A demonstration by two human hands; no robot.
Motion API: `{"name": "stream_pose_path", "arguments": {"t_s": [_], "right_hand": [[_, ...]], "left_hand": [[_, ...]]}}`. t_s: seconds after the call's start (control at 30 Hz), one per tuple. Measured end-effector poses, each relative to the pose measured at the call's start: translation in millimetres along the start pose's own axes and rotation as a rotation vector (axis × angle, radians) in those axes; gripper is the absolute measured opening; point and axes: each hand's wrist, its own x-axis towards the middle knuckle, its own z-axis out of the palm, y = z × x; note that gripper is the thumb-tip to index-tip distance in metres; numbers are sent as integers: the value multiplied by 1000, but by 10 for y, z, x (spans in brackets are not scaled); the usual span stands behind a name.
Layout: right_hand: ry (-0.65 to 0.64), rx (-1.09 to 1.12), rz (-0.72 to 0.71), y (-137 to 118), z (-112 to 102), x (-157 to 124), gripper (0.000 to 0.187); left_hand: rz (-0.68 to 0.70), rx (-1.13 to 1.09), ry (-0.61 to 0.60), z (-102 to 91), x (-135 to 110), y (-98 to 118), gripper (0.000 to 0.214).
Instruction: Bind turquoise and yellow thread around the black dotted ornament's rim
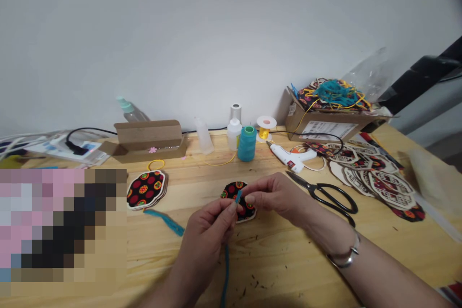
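A teal thread tassel (pixel 238 196) is pinched between the thumb and fingers of my left hand (pixel 211 231). Its long strands (pixel 225 269) hang below that hand toward the table's front edge. My right hand (pixel 276 197) is closed at the upper end of the tassel, thumb and index finger around it; any thin thread between those fingertips is too small to make out. Under both hands lies a black patterned fabric piece (pixel 231 190) with a pale border, partly covered by my fingers. Another teal tassel (pixel 164 220) lies on the table to the left, beside a stack of similar patterned pieces (pixel 144 190).
Black-handled scissors (pixel 335 197) and a white glue gun (pixel 294 156) lie to the right. Behind stand a teal thread cone (pixel 247 144), white bottles (pixel 234 134), a yellow thread spool (pixel 265 130) and an open cardboard box (pixel 149 134). A filled carton (pixel 325 125) and patterned pieces (pixel 390 185) are far right.
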Motion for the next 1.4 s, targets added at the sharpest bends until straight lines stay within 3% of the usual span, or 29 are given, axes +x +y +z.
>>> {"name": "stream_pose_path", "arguments": {"t_s": [0.13,0.5,1.07,1.4], "right_hand": [[-69,177,46,35,75,-6,25],[-56,194,9,50,176,-26,20],[-27,-2,-99,51,195,-41,27],[31,28,-90,60,208,-51,28]], "left_hand": [[4,65,-4,2,-13,11,18],[-9,25,7,21,-13,24,17],[30,93,-14,-4,-6,15,23],[60,123,-15,7,2,35,23]]}}
